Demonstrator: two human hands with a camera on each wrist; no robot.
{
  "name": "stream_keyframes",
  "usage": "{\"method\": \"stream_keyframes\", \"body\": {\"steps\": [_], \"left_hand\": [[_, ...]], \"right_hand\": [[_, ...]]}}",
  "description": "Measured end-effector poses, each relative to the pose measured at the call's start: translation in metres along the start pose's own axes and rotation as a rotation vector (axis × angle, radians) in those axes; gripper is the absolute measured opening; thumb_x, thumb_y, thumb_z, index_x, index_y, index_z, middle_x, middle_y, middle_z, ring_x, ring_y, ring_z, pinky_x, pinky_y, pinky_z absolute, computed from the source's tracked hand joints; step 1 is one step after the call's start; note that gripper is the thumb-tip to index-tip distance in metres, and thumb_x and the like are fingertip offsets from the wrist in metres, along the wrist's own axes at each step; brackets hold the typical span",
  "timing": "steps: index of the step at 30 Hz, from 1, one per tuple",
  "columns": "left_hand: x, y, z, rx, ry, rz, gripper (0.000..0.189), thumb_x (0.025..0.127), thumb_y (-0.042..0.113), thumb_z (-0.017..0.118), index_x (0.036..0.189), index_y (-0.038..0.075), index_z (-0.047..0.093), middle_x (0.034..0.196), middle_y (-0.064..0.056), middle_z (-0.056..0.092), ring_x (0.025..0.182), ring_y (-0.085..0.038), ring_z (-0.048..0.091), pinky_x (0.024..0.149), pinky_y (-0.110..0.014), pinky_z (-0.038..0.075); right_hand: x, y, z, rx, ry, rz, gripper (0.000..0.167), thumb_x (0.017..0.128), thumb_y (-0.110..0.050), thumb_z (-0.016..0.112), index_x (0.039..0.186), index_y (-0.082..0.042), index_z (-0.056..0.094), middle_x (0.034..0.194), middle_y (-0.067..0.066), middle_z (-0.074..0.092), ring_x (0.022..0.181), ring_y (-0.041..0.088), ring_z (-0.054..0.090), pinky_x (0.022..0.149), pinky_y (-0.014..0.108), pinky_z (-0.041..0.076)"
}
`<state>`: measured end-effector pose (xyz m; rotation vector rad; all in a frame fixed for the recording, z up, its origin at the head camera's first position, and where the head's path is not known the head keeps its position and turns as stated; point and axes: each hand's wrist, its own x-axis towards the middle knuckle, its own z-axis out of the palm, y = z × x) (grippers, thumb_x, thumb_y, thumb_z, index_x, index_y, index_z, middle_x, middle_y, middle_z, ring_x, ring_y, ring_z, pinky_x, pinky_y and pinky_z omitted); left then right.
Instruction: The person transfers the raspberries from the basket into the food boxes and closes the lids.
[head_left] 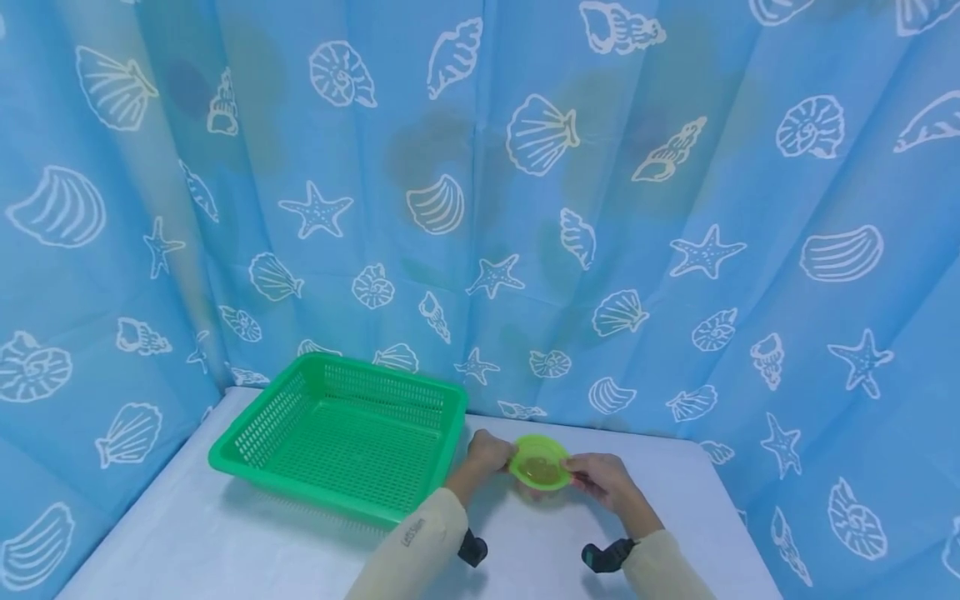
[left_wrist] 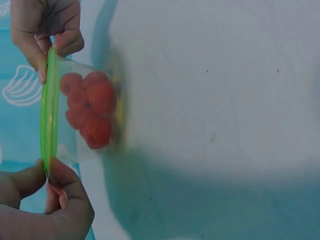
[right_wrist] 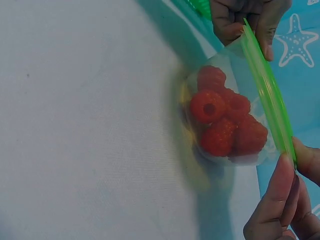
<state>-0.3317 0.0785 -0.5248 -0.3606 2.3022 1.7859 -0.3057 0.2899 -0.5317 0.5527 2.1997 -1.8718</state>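
A clear zip bag [head_left: 542, 473] with a bright green rim is held above the white table, its mouth spread into an oval in the head view. Several red raspberries [left_wrist: 101, 97] lie inside, seen through its side in both wrist views. My left hand [head_left: 491, 451] pinches the left end of the rim between thumb and fingers. At the opposite end, my right hand [head_left: 603, 479] pinches the rim the same way. Whether the bag's base touches the table I cannot tell.
To the left of my hands, a green slotted plastic basket [head_left: 450, 417] stands on the white table [head_left: 540, 558]. A blue curtain [head_left: 517, 208] with white shells and starfish hangs behind the table and along its sides.
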Motion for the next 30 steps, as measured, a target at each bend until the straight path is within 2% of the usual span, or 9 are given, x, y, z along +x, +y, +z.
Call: {"method": "stream_keyframes", "body": {"steps": [6, 8, 10, 14, 16, 18, 21, 25, 30], "left_hand": [[-0.002, -0.001, 0.0, 0.001, 0.027, 0.014, 0.028, 0.083, 0.001, 0.071, 0.105, -0.01, 0.058, 0.08, -0.011, 0.06, 0.066, -0.019, 0.061, 0.059, -0.028, 0.055], [-0.002, 0.001, 0.0, 0.021, 0.009, 0.037, 0.022, 0.084, 0.002, 0.07, 0.101, -0.008, 0.06, 0.081, -0.011, 0.061, 0.067, -0.019, 0.062, 0.058, -0.027, 0.055], [-0.003, 0.005, -0.002, 0.098, -0.01, 0.072, 0.021, 0.088, 0.01, 0.069, 0.1, -0.006, 0.061, 0.084, -0.011, 0.061, 0.07, -0.021, 0.063, 0.062, -0.029, 0.055], [-0.009, 0.02, -0.007, 0.312, -0.037, 0.194, 0.044, 0.096, 0.034, 0.059, 0.118, -0.004, 0.06, 0.109, -0.018, 0.064, 0.098, -0.031, 0.064, 0.084, -0.042, 0.054], [-0.013, 0.031, -0.011, 0.393, -0.053, 0.272, 0.056, 0.098, 0.044, 0.051, 0.13, -0.002, 0.056, 0.126, -0.019, 0.06, 0.116, -0.035, 0.057, 0.096, -0.047, 0.047], [-0.018, 0.045, -0.017, 0.412, -0.088, 0.321, 0.063, 0.1, 0.051, 0.042, 0.14, 0.003, 0.049, 0.14, -0.017, 0.051, 0.13, -0.036, 0.046, 0.106, -0.051, 0.038], [-0.024, 0.061, -0.032, 0.424, -0.11, 0.403, 0.07, 0.099, 0.059, 0.036, 0.147, 0.008, 0.042, 0.149, -0.014, 0.043, 0.137, -0.035, 0.037, 0.111, -0.053, 0.03], [-0.025, 0.072, -0.062, 0.49, -0.06, 0.472, 0.077, 0.095, 0.066, 0.039, 0.151, 0.013, 0.035, 0.153, -0.012, 0.036, 0.14, -0.035, 0.032, 0.111, -0.056, 0.027], [-0.017, 0.067, -0.105, 0.732, 0.064, 0.543, 0.083, 0.091, 0.071, 0.04, 0.153, 0.016, 0.033, 0.155, -0.014, 0.032, 0.142, -0.041, 0.026, 0.11, -0.066, 0.017]], "right_hand": [[0.001, 0.0, 0.0, -0.008, -0.003, 0.01, 0.043, 0.081, -0.013, 0.077, 0.116, 0.007, 0.063, 0.093, 0.014, 0.067, 0.071, 0.017, 0.064, 0.067, 0.027, 0.056], [0.002, 0.0, 0.0, -0.015, 0.007, 0.004, 0.043, 0.081, -0.014, 0.078, 0.116, 0.006, 0.063, 0.094, 0.014, 0.067, 0.072, 0.018, 0.064, 0.068, 0.027, 0.056], [0.002, -0.001, 0.0, -0.035, 0.016, -0.009, 0.043, 0.08, -0.015, 0.078, 0.115, 0.006, 0.064, 0.095, 0.014, 0.068, 0.073, 0.019, 0.065, 0.068, 0.028, 0.057], [0.0, -0.006, -0.001, -0.122, 0.036, -0.054, 0.042, 0.085, -0.02, 0.074, 0.115, 0.008, 0.063, 0.099, 0.016, 0.067, 0.078, 0.021, 0.067, 0.07, 0.029, 0.058], [-0.001, -0.01, -0.003, -0.191, 0.061, -0.09, 0.046, 0.088, -0.028, 0.071, 0.115, 0.008, 0.062, 0.103, 0.018, 0.065, 0.083, 0.023, 0.067, 0.071, 0.031, 0.058], [-0.003, -0.015, -0.005, -0.283, 0.091, -0.149, 0.053, 0.091, -0.038, 0.067, 0.118, 0.007, 0.06, 0.109, 0.021, 0.063, 0.091, 0.028, 0.066, 0.074, 0.034, 0.058], [-0.008, -0.027, -0.009, -0.47, 0.159, -0.295, 0.067, 0.094, -0.054, 0.056, 0.127, 0.003, 0.056, 0.12, 0.024, 0.059, 0.105, 0.036, 0.061, 0.083, 0.043, 0.056], [-0.018, -0.046, -0.011, -0.68, 0.25, -0.487, 0.082, 0.094, -0.067, 0.042, 0.143, -0.001, 0.042, 0.138, 0.025, 0.047, 0.123, 0.042, 0.049, 0.097, 0.056, 0.044], [-0.029, -0.061, -0.01, -0.828, 0.275, -0.62, 0.086, 0.095, -0.068, 0.035, 0.153, -0.006, 0.027, 0.155, 0.023, 0.025, 0.14, 0.044, 0.026, 0.108, 0.063, 0.027]]}}
